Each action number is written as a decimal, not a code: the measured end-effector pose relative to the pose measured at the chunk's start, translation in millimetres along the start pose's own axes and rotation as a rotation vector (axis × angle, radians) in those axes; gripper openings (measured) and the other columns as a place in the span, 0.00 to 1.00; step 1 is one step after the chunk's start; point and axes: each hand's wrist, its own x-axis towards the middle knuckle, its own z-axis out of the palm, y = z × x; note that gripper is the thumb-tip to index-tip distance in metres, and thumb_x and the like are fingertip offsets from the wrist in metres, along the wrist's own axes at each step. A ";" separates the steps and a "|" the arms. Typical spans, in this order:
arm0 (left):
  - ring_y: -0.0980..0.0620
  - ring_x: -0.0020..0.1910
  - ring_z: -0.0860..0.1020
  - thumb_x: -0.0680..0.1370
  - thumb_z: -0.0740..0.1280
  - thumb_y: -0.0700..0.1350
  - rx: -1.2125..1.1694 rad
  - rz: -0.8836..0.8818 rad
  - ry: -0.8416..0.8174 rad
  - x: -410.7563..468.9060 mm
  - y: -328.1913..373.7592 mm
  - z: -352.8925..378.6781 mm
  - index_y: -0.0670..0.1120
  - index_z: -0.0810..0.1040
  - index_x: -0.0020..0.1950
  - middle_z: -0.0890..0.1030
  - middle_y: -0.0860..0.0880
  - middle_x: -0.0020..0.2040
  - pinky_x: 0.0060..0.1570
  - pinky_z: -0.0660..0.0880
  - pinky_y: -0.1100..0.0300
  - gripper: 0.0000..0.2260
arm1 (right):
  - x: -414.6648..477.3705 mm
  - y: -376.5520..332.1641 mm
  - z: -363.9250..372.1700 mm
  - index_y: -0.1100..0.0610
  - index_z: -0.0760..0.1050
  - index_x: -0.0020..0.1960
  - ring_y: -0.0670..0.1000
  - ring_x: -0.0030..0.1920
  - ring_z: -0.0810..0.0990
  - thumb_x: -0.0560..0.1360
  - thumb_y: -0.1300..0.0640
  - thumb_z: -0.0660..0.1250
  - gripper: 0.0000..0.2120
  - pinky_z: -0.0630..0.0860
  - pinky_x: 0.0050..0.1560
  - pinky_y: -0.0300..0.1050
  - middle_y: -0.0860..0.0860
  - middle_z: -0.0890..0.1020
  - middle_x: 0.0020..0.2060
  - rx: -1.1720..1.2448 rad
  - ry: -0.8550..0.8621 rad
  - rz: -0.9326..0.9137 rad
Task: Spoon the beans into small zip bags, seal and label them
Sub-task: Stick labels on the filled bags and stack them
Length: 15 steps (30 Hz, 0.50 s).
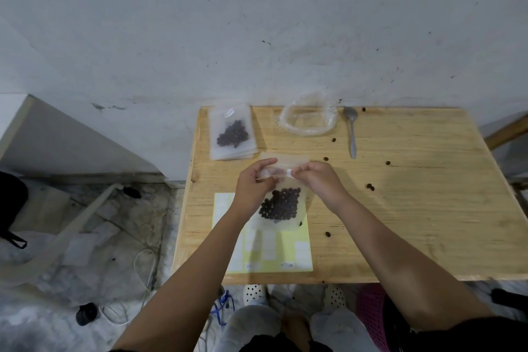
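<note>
Pale wood is making up the table [414, 208] filling the right half of the frame, and two bare forearms are reaching up over it from the bottom edge, converging at the centre. The left hand [255, 183] is curling its fingers and thumb around the upper left edge of a clear zip bag [281, 223] and gripping it, while the right hand [320, 180] is pinching a small white label [289, 173] between thumb and forefinger against the top of that bag. The bag's body, holding one cluster of dark beans [281, 203], is lying just below and between the two hands, partly covering one yellow label sheet [297, 254] near the table's lower edge. In the upper left corner of the table, one filled and labelled zip bag [231, 131] is sitting on a thin stack of flat bags [245, 155] whose number I cannot tell. To its right, one crumpled clear plastic wrapper [307, 120] is lying against the wall, and one grey metal spoon [353, 134] is lying just beside it, bowl toward the wall. Roughly seven loose dark beans [388, 163] are lying scattered on the bare wood to the right of the hands, all apart from the spoon.
</note>
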 end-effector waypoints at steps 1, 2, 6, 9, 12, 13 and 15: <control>0.43 0.50 0.82 0.74 0.66 0.30 -0.005 -0.005 -0.009 0.4 0.3 -0.5 0.49 0.78 0.56 0.79 0.40 0.59 0.45 0.77 0.63 0.17 | 0.4 -0.4 -0.8 0.55 0.80 0.38 0.49 0.46 0.79 0.72 0.59 0.70 0.04 0.73 0.51 0.42 0.49 0.82 0.39 -0.012 0.006 -0.003; 0.42 0.51 0.82 0.74 0.66 0.30 -0.008 -0.010 -0.019 0.6 0.5 -0.7 0.49 0.78 0.57 0.79 0.40 0.59 0.46 0.78 0.62 0.17 | 0.8 -0.8 -1.1 0.55 0.80 0.38 0.49 0.45 0.79 0.72 0.60 0.70 0.04 0.73 0.50 0.42 0.48 0.82 0.39 -0.026 0.013 -0.007; 0.47 0.46 0.83 0.74 0.66 0.30 -0.018 -0.017 -0.050 1.0 2.5 0.5 0.46 0.77 0.59 0.81 0.37 0.55 0.46 0.78 0.62 0.18 | 0.8 -3.1 -0.3 0.62 0.81 0.41 0.46 0.39 0.78 0.70 0.58 0.72 0.06 0.71 0.40 0.37 0.48 0.80 0.35 -0.098 0.043 -0.025; 0.47 0.44 0.82 0.74 0.67 0.31 -0.026 -0.021 -0.069 0.0 4.3 2.0 0.45 0.76 0.60 0.80 0.34 0.53 0.46 0.79 0.61 0.17 | 1.2 -4.2 -0.5 0.62 0.82 0.40 0.46 0.38 0.77 0.69 0.57 0.73 0.07 0.70 0.38 0.36 0.51 0.81 0.35 -0.134 0.057 -0.036; 0.46 0.44 0.81 0.74 0.67 0.31 -0.032 -0.018 -0.092 -0.8 4.6 3.7 0.43 0.75 0.61 0.80 0.34 0.51 0.46 0.79 0.61 0.17 | 2.5 -4.9 -1.4 0.59 0.81 0.38 0.46 0.37 0.77 0.68 0.57 0.74 0.05 0.69 0.37 0.34 0.52 0.81 0.35 -0.171 0.061 -0.040; 0.47 0.44 0.81 0.75 0.66 0.31 -0.028 -0.017 -0.096 -0.4 4.3 4.2 0.43 0.75 0.61 0.81 0.35 0.50 0.46 0.79 0.61 0.17 | 2.3 -5.4 -1.8 0.58 0.81 0.37 0.44 0.37 0.77 0.68 0.57 0.74 0.05 0.69 0.36 0.33 0.50 0.81 0.34 -0.184 0.060 -0.037; 0.49 0.42 0.81 0.75 0.66 0.30 -0.023 -0.018 -0.102 0.9 3.4 4.7 0.44 0.76 0.61 0.81 0.35 0.50 0.46 0.79 0.61 0.17 | 2.2 -6.2 -2.9 0.56 0.79 0.36 0.41 0.36 0.76 0.68 0.57 0.74 0.06 0.68 0.33 0.30 0.48 0.80 0.33 -0.196 0.055 -0.038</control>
